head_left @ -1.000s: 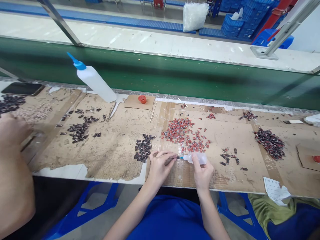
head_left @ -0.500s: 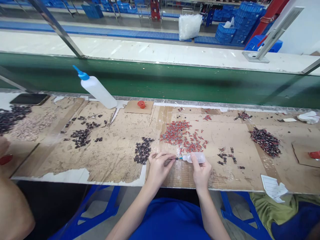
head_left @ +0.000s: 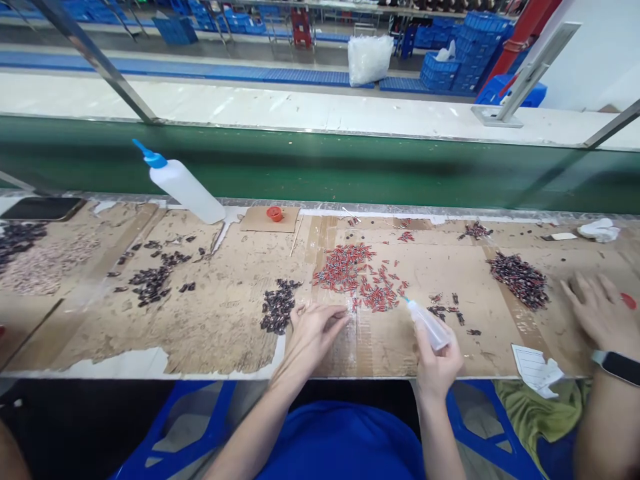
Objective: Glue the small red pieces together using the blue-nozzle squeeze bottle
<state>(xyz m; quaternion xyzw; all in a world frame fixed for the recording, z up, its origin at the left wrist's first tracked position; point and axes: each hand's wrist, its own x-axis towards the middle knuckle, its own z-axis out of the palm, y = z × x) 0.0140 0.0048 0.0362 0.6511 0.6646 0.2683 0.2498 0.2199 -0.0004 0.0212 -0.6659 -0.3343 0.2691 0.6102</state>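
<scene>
My right hand point(head_left: 439, 365) is wrapped round a small translucent squeeze bottle point(head_left: 429, 327), whose thin teal tip points up and left towards the pile of red parts. My left hand point(head_left: 314, 333) rests over the cardboard with thumb and fingertips pinched together; what they hold, if anything, is too small to make out. Just beyond the hands lies a pile of small red parts with metal ends point(head_left: 345, 267). A pile of small black parts point(head_left: 280, 307) sits left of my left hand. Several dark assembled pieces point(head_left: 453, 313) lie scattered right of the bottle's tip.
A large white bottle with blue nozzle point(head_left: 186, 190) leans at the back left, near a red cap point(head_left: 275, 213) on cardboard. A co-worker's hand point(head_left: 603, 313) is at the right, beside a dark-red pile point(head_left: 519, 280). A green belt point(head_left: 320, 170) runs behind the table.
My right hand has drawn the squeeze bottle rightward, away from my left fingers, and tilted it. A dark piece no longer shows clearly at the left fingertips. A co-worker's hand has appeared at the right.
</scene>
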